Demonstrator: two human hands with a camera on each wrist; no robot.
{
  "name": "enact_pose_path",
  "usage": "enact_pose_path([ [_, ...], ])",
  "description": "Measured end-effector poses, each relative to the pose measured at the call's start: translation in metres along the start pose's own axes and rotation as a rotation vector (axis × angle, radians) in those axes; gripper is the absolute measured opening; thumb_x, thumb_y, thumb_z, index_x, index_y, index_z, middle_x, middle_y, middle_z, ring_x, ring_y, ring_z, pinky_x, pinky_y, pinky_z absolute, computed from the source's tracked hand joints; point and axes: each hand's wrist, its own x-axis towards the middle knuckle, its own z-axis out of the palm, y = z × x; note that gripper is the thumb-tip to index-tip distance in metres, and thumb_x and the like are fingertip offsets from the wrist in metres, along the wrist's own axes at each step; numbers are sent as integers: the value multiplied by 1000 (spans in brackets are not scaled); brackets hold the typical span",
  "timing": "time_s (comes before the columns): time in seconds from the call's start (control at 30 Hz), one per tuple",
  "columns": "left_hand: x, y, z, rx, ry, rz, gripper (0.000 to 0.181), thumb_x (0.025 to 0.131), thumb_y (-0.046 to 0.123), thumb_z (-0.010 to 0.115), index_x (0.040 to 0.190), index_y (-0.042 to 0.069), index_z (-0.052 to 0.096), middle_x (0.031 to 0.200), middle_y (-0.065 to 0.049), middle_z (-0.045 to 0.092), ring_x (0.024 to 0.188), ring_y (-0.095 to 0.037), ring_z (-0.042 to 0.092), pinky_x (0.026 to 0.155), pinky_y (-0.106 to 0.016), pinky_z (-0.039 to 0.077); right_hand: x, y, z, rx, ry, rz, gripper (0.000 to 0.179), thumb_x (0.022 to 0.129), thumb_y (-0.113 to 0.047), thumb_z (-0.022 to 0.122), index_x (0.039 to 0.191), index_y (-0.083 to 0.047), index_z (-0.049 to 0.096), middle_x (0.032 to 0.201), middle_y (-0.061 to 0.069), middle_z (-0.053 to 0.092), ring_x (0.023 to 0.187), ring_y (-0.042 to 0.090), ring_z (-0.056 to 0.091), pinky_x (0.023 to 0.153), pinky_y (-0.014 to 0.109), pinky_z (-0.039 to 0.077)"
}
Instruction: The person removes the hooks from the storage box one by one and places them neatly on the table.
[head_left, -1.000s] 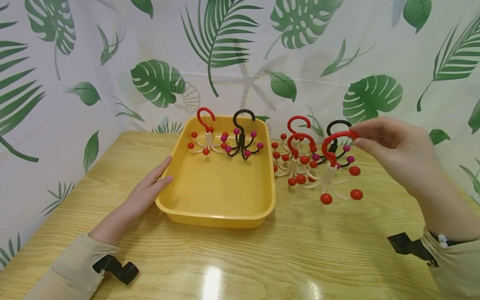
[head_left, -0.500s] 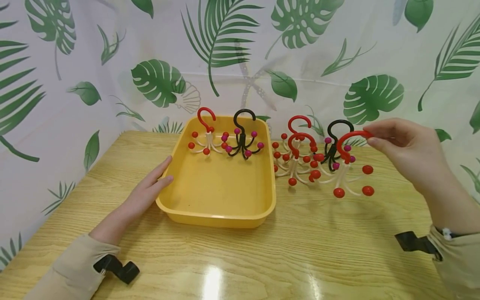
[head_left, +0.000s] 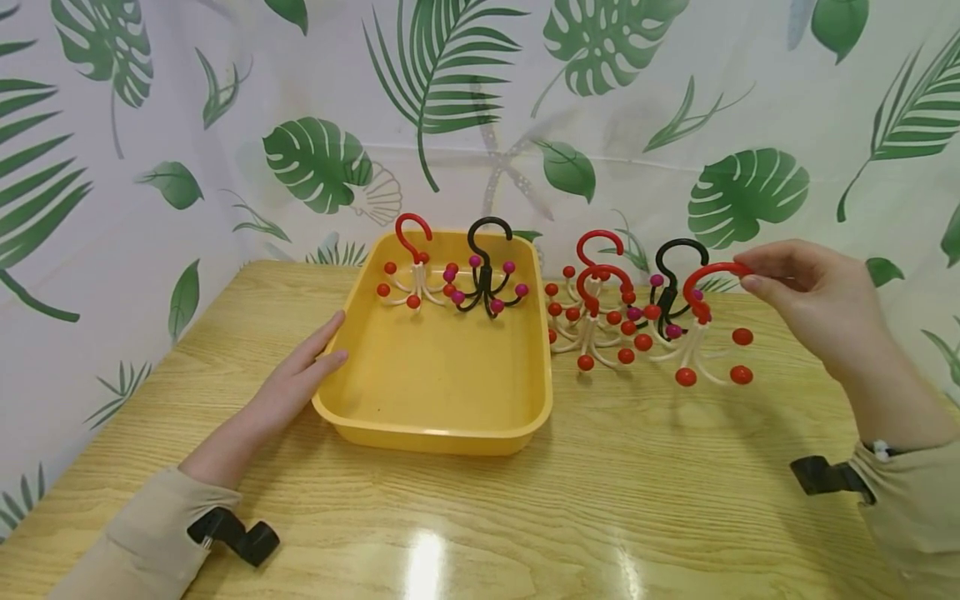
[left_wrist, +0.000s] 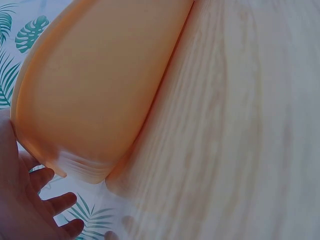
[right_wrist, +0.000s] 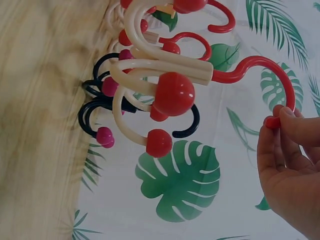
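My right hand (head_left: 813,308) pinches the end of the red hook on a claw hanger (head_left: 696,337) with white arms and red ball tips. In the right wrist view, this hand (right_wrist: 290,155) holds the hanger (right_wrist: 187,67) clear of the table, the hook between thumb and fingers. My left hand (head_left: 296,367) rests at the left rim of a yellow tray (head_left: 431,432), its thumb over the rim and its fingers fairly straight outside. Fingers of that hand (left_wrist: 30,200) appear spread in the left wrist view. A red-and-white hanger (head_left: 417,279) and a black one (head_left: 486,279) stand in the tray.
Right of the tray, red-hooked white hangers (head_left: 588,329) overlap on the wooden table (head_left: 585,508). A black hanger (head_left: 666,296) with magenta tips stands behind the held one. A leaf-patterned cloth (head_left: 480,125) hangs along the back.
My right hand has shifted to the right with the hanger, uncovering more of the black hanger behind. The left hand and the tray have stayed in place.
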Motion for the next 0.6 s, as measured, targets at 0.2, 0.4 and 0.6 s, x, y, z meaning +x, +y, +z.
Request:
enact_pose_path([
  [0.2, 1, -1, 0, 7, 2, 2, 62, 102, 34, 45, 155, 17, 16, 159, -6, 10, 144, -26, 7, 114, -50, 9, 5, 9, 3, -15, -12, 27, 31, 93, -18, 63, 120, -1, 61, 89, -27, 60, 81, -7, 57, 69, 5, 43],
  [0.4, 1, 1, 0, 7, 0, 2, 62, 102, 33, 45, 155, 16, 16, 159, -6, 10, 144, -27, 7, 114, -50, 9, 9, 16, 10, -11, -16, 31, 31, 94, -17, 62, 119, 0, 60, 88, -27, 60, 81, -7, 57, 69, 6, 44],
  [0.6, 0, 2, 0, 11, 1, 3, 62, 102, 31, 45, 154, 16, 16, 159, -7, 9, 144, -28, 7, 114, -50, 9, 11, 22, 15, -7, -12, 20, 29, 94, -13, 62, 118, 2, 61, 86, -31, 58, 79, -10, 56, 69, 5, 43],
])
